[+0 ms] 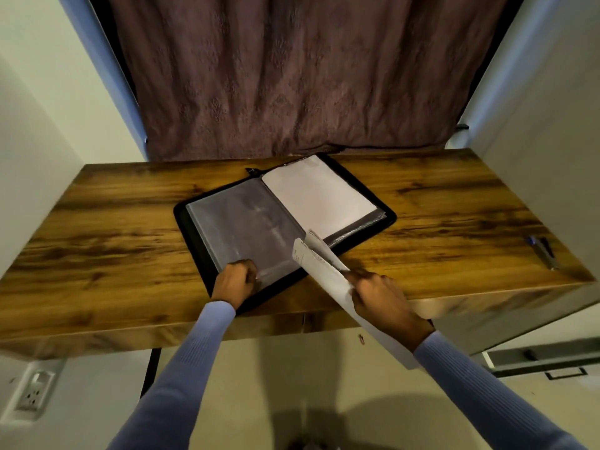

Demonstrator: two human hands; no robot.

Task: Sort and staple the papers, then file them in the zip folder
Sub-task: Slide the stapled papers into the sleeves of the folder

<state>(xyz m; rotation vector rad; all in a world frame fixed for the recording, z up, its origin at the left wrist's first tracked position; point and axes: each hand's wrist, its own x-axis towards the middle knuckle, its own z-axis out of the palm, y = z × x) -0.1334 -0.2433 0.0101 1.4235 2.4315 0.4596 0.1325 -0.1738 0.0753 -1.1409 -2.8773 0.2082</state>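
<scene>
Fingers of right hand clamped on white paper bundle, just off near-right corner of black zip folder lying open on wooden counter. Left hand pinching clear plastic sleeve at folder's near edge. Filing step, looks like; next, open sleeve mouth, slide bundle in.

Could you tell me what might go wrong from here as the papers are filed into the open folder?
The right hand holds the papers tilted above the desk's front edge, so loose sheets could slip to the floor. The left hand grips only the near corner of the clear sleeve in the zip folder; its opening may buckle and crease the papers. The folder overhangs the edge slightly and could shift.
</scene>
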